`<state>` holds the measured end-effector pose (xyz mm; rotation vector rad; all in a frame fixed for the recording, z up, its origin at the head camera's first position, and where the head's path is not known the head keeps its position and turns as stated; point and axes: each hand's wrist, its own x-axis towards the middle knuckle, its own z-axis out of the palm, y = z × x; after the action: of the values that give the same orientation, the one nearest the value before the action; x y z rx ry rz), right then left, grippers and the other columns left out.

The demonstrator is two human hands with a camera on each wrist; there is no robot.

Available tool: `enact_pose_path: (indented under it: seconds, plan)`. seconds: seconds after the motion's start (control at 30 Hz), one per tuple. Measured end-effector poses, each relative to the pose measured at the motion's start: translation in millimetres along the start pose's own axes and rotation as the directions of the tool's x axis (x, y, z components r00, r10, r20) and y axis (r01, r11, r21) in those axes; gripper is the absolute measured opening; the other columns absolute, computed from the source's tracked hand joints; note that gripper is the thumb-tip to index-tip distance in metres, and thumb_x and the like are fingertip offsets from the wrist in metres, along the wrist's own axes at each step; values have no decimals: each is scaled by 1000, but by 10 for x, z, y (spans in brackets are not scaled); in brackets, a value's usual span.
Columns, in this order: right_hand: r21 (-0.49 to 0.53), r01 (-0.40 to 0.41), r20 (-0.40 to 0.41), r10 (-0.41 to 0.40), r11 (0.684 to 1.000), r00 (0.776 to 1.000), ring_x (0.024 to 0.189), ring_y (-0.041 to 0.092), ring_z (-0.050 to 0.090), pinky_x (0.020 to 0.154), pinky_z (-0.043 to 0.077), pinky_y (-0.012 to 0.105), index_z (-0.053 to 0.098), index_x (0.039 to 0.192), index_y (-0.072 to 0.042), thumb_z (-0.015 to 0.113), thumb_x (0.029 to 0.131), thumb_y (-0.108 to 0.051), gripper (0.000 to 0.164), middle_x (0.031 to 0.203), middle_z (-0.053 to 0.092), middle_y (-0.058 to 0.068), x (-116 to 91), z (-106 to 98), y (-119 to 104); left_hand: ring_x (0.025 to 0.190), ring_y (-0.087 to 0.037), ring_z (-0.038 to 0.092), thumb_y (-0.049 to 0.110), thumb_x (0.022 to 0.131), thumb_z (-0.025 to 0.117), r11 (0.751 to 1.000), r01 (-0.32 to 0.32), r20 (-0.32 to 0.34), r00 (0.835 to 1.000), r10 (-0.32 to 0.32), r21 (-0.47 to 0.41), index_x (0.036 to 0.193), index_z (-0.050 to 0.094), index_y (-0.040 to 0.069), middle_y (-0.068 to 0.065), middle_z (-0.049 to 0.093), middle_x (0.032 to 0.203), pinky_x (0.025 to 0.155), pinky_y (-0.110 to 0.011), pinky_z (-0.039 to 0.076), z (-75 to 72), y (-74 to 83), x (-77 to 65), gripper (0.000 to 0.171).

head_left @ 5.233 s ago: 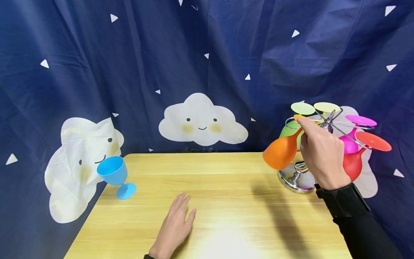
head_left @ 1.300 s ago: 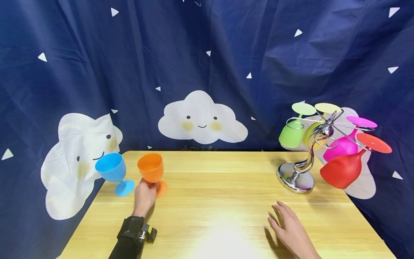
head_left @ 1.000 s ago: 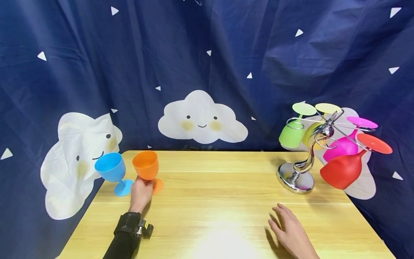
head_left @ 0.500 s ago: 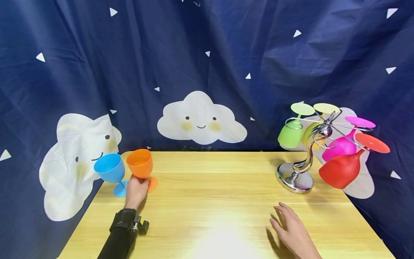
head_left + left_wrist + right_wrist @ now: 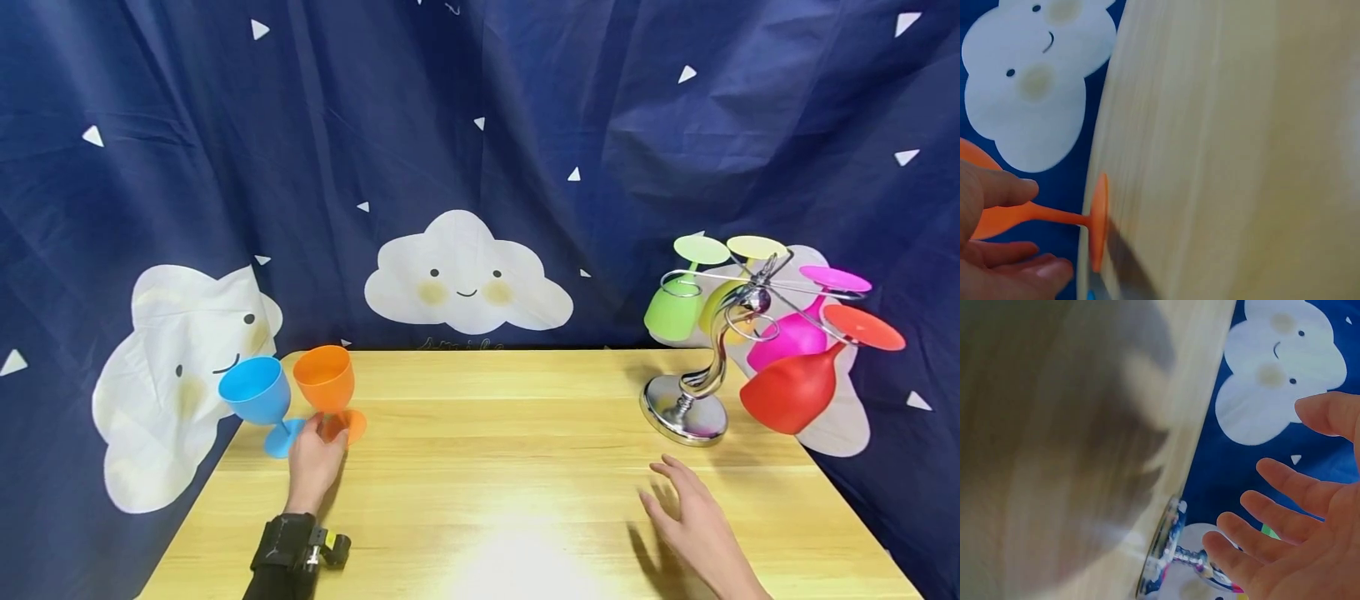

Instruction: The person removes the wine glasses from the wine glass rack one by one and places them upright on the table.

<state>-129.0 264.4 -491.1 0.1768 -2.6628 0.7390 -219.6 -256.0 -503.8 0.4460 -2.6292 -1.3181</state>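
Observation:
An orange plastic goblet [image 5: 325, 379] stands upright on the left side of the table, just right of a blue goblet [image 5: 257, 392]. My left hand [image 5: 315, 462] is at the orange goblet's stem, thumb and fingers spread to either side of it. In the left wrist view a gap shows between the fingers [image 5: 1013, 192] and the orange stem [image 5: 1054, 214]. My right hand [image 5: 701, 529] hovers over the right front of the table with relaxed fingers, holding nothing. In the right wrist view its fingers [image 5: 1285, 512] are spread.
A chrome goblet rack [image 5: 686, 412] stands at the right rear. Green [image 5: 672, 315], yellow [image 5: 757, 247], magenta [image 5: 791, 342] and red [image 5: 791, 392] goblets hang upside down from it. A dark blue curtain [image 5: 480, 100] with clouds borders the wooden table [image 5: 487, 442].
The orange goblet went from the right hand at the rack to the table's left, where the left hand shifted it toward the blue one. Now the left fingers have loosened from its stem.

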Motion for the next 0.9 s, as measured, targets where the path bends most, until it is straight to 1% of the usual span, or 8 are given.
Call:
enact_pose_path:
  seconds: [0.2, 0.33, 0.43, 0.47, 0.63, 0.67, 0.83, 0.9]
  plan:
    - [13, 10, -54, -9, 1000, 998, 126, 53, 56, 98, 46, 68, 65, 127, 4, 78, 90, -15, 44, 142, 57, 31, 74, -147, 63, 142, -58, 41, 18, 99, 63, 998, 12, 17, 1000, -13, 64, 151, 41, -10, -38, 44, 153, 117, -70, 38, 31, 152, -272, 63]
    - [41, 58, -129, -52, 997, 990, 127, 54, 54, 127, 34, 32, 63, 128, 5, 77, 88, -9, 45, 141, 57, 32, 154, -288, 105, 140, -59, 42, 20, 99, 63, 994, 11, 46, 999, -16, 110, 154, 35, -12, -40, 41, 153, 115, -70, 39, 85, 274, -476, 70]
    - [42, 101, -226, -89, 994, 970, 124, 51, 55, 115, 14, -2, 64, 127, 5, 76, 86, -2, 43, 135, 61, 32, 221, -436, 132, 141, -59, 42, 19, 99, 63, 992, -35, 80, 996, 25, 120, 155, 35, -11, -40, 39, 155, 116, -69, 38, 158, 372, -631, 69]
    - [44, 110, -260, -95, 993, 961, 125, 41, 57, 114, 16, -3, 64, 126, 5, 75, 85, 0, 43, 133, 62, 33, 243, -499, 132, 143, -57, 40, 20, 100, 63, 991, -57, 97, 994, 45, 123, 155, 35, -10, -39, 38, 156, 118, -69, 37, 188, 402, -681, 69]
    - [-5, 135, -482, -120, 991, 868, 116, -22, 46, 97, 25, -6, 68, 120, 6, 69, 84, 5, 36, 120, 70, 29, 387, -873, 119, 154, -49, 28, 25, 103, 61, 975, -165, 202, 970, 133, 147, 160, 30, -4, -28, 29, 167, 126, -64, 27, 351, 526, -902, 71]
    - [-20, 133, -534, -123, 991, 836, 110, -22, 48, 95, 25, -6, 69, 119, 6, 67, 85, 4, 34, 117, 70, 29, 423, -954, 116, 155, -47, 28, 27, 104, 61, 973, -177, 221, 965, 142, 148, 161, 28, -3, -26, 28, 168, 127, -63, 26, 380, 541, -941, 72]
    - [-86, 109, -719, -138, 990, 681, 113, 35, 60, 110, 33, 5, 67, 127, 5, 56, 94, -10, 38, 119, 68, 32, 661, -1359, 159, 157, -45, 27, 30, 104, 61, 968, -214, 277, 945, 172, 129, 163, 27, 2, -22, 28, 170, 126, -63, 27, 502, 602, -1091, 73]
    - [-130, 112, -718, -171, 985, 675, 123, 50, 55, 124, 33, 22, 61, 134, 7, 52, 96, -12, 44, 133, 62, 34, 776, -1500, 225, 157, -43, 27, 31, 104, 62, 964, -228, 284, 941, 182, 137, 163, 28, 3, -20, 28, 170, 126, -63, 27, 537, 617, -1136, 73]
